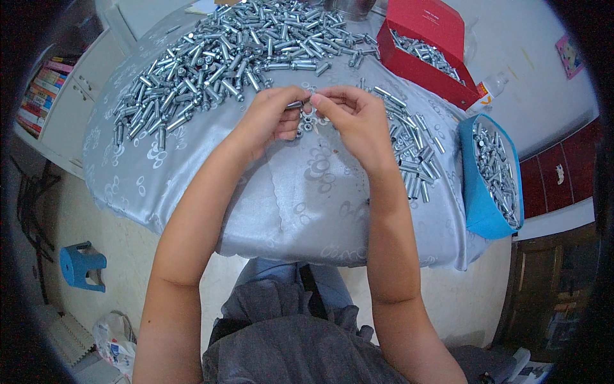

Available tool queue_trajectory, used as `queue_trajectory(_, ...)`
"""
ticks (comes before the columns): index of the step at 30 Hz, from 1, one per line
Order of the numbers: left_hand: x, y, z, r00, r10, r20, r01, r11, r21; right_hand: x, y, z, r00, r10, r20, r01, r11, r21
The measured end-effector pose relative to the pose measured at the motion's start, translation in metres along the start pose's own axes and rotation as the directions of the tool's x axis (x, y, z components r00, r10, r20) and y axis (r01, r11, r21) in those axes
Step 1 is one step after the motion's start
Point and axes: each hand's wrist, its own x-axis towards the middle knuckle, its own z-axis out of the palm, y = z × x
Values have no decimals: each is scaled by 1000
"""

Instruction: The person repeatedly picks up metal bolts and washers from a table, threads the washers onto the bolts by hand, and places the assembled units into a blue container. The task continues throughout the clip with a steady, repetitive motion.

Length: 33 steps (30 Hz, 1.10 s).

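Both my hands meet over the middle of the table. My left hand [276, 120] is closed around a silver metal anchor bolt [294, 105], whose end points toward the right hand. With thumb and fingertips pinched together at that end, my right hand [358, 118] grips something too small to make out. Just below the fingertips lie several small nuts [307, 127] on the grey tablecloth [256, 211]. Ahead and to the left spreads a large heap of silver anchor bolts [217, 61]. Beside my right wrist are scattered metal sleeves [417, 150].
A red open box [428, 19] of metal parts stands at the far right, near a clear plastic bottle [491, 86]. A blue fabric bin [476, 185] of metal pieces sits at the right edge. On the floor at left is a blue stool [83, 265].
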Motion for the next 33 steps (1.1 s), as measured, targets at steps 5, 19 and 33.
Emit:
queue_trajectory(5, 3, -1, -6, 994, -33, 101, 44, 992, -116, 0, 5, -3, 999, -31, 41, 29, 998, 53)
queue_trajectory(19, 4, -6, 1, 990, 81, -118, -83, 997, -10, -2, 8, 1, 983, -185, -11, 178, 961, -211)
queue_trajectory(33, 1, -1, 2, 971, 231, -61, -229, 973, 43, -1, 10, 7, 983, -185, -11, 182, 976, -115)
